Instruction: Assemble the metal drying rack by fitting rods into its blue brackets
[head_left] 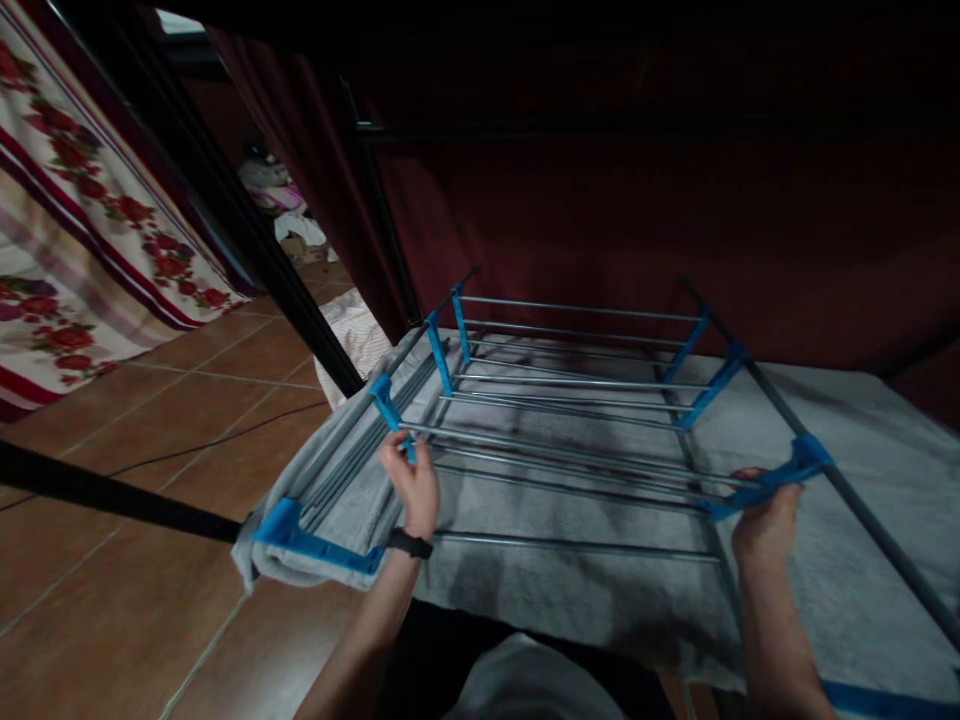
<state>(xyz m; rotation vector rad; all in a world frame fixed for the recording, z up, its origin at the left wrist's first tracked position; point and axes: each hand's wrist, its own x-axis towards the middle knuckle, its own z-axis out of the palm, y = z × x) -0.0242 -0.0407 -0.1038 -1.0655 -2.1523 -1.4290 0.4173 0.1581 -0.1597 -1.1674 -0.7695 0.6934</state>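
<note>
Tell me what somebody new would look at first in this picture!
Probably the big rack of thin grey metal rods with bright blue plastic brackets, spread over a pale grey cloth in the middle. Next, the two bare hands on it: the left hand at a left-side bracket, the right hand around a right-side one. Then the pale cloth with red roses, hanging at the far left.

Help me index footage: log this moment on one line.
left hand: at blue bracket; right hand: gripping opposite bracket; rack: on grey cloth
</note>
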